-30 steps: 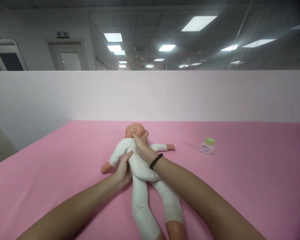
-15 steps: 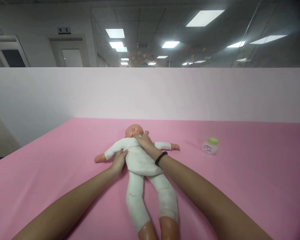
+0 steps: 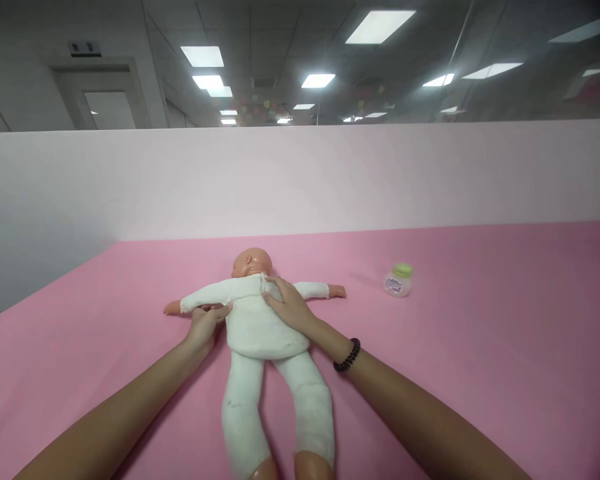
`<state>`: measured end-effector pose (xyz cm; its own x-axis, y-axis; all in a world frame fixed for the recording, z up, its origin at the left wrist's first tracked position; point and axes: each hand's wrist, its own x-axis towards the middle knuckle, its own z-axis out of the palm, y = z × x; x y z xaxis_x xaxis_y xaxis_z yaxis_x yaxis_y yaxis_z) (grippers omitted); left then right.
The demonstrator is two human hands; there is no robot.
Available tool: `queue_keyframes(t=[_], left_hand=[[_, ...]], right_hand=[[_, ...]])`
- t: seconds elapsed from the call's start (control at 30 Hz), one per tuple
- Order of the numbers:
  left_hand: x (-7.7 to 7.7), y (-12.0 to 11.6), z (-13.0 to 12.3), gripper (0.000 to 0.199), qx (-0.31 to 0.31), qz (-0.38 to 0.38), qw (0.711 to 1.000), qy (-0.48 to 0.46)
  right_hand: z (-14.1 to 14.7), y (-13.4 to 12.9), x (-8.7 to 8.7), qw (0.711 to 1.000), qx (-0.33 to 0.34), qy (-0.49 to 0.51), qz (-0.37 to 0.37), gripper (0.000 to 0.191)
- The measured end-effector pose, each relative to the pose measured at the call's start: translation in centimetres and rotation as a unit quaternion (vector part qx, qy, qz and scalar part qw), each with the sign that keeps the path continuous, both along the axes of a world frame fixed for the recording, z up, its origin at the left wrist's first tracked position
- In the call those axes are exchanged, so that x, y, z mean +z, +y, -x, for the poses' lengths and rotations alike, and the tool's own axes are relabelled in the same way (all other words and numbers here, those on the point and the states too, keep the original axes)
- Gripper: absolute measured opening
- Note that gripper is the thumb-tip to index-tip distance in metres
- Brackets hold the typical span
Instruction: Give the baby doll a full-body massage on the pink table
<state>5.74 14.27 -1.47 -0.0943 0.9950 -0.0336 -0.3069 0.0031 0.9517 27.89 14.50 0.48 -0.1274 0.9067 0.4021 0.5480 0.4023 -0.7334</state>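
Note:
A baby doll (image 3: pixel 260 327) with a white cloth body lies on its front, its bald head (image 3: pixel 253 261) turned to the left and both arms stretched out sideways. My left hand (image 3: pixel 207 323) holds the doll's left side at the armpit, thumb against the torso and fingers tucked partly out of sight beneath the arm. Across the right half of the upper back rests my right hand (image 3: pixel 290 307), its fingers extended near the neck seam. A black beaded bracelet (image 3: pixel 347 355) circles my right wrist. The doll's feet fall outside the picture.
To the right of the doll stands a small clear jar (image 3: pixel 398 284) with a green lid. The pink surface (image 3: pixel 460 347) ends at a low white wall (image 3: pixel 330 180). Beyond it are a door (image 3: pixel 105 103) and ceiling lights.
My right hand has come down from the doll's neck onto its upper back. My left fingers have slid further under the arm. The view has swung right, shifting everything left.

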Motion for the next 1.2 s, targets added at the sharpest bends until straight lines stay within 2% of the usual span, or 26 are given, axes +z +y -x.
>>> queue_keyframes(t=[0.1,0.2,0.27,0.37,0.43,0.47,0.57,0.67,0.8,1.07,1.2], left_hand=[[0.2,-0.3,0.1,0.057,0.045,-0.008,0.997,0.060],[0.8,-1.4,-0.5,0.055,0.090,-0.116,0.972,0.184],[1.8,-1.8,-1.2,0.041,0.085,-0.207,0.931,0.287],[3.7,-1.1,-2.1,0.009,0.054,-0.317,0.844,0.429],[4.8,0.1,-2.6,0.014,0.037,-0.361,0.790,0.494],[5.2,0.7,-2.8,0.018,0.028,-0.371,0.772,0.515],[4.9,2.0,-3.1,0.018,0.004,-0.379,0.739,0.557],[3.4,2.4,-3.2,0.019,-0.005,-0.388,0.720,0.576],[1.9,2.4,-3.0,0.027,0.003,-0.399,0.715,0.575],[1.8,3.0,-2.9,0.016,-0.011,-0.392,0.694,0.604],[1.7,2.9,-3.0,0.015,-0.016,-0.387,0.679,0.624]], right_hand=[[0.1,-0.2,0.4,0.999,-0.016,-0.027,-0.017,0.038],[0.6,-0.2,0.4,0.998,-0.039,-0.041,-0.041,0.035],[0.7,0.0,0.2,0.996,-0.050,-0.041,-0.063,0.030],[0.6,0.4,-0.1,0.993,-0.050,-0.035,-0.096,0.021],[0.5,0.7,-0.2,0.992,-0.044,-0.025,-0.119,0.018],[0.5,0.8,-0.3,0.990,-0.040,-0.020,-0.131,0.018],[0.4,1.2,-0.6,0.988,-0.028,-0.017,-0.152,0.023],[0.5,1.5,-1.2,0.989,-0.019,-0.023,-0.145,0.027],[0.5,1.7,-1.4,0.991,-0.017,-0.032,-0.130,0.025],[1.0,1.6,-0.2,0.991,-0.026,-0.087,-0.103,0.011],[1.3,1.3,0.1,0.986,-0.027,-0.118,-0.113,0.017]])
